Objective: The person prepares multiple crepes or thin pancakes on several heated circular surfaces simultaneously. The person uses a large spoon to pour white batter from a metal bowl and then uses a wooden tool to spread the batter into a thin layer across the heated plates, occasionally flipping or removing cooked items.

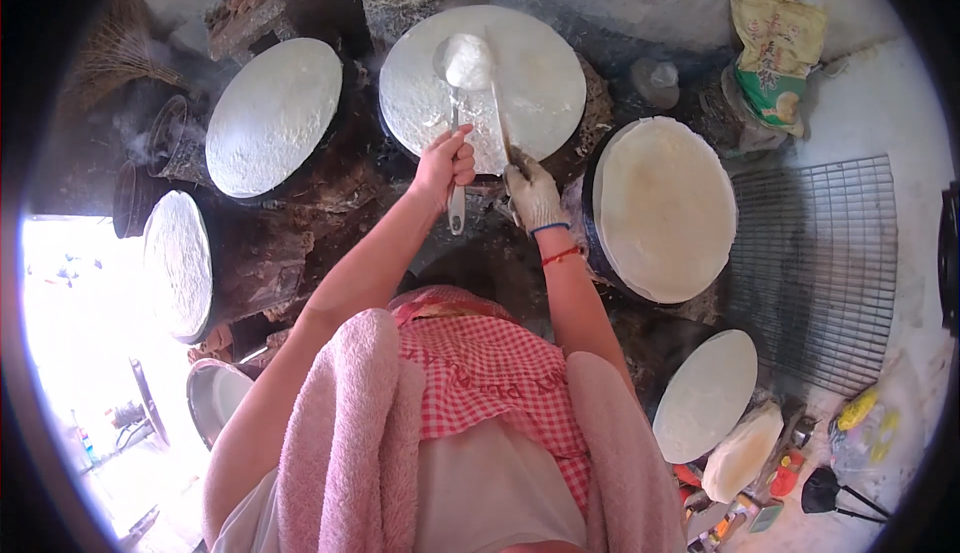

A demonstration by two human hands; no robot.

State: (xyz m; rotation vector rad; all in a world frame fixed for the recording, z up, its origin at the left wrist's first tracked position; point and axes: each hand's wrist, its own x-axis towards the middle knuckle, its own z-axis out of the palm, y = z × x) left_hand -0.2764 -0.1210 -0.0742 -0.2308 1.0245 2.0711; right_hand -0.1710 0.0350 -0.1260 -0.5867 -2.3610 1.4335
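Note:
My bare left hand (444,165) is closed round the handle of a ladle (457,215), whose end sticks out below the fist. At its far end sits a lump of white batter (467,61), above the round griddle straight ahead, which is coated with a pale batter layer (545,73). My right hand (532,191), in a whitish work glove, grips a long, thin scraper (501,121). The scraper's blade reaches up beside the batter lump. Loose, crumbly white bits lie on the near part of the coated griddle, between the two tools.
More batter-coated round griddles stand at the left (275,118), far left (178,265) and lower right (706,396). On the right griddle lies a browning flatbread (665,208). A stack of flatbreads (743,451), a wire rack (815,268), a bag (775,53) and a basin (215,398) stand around.

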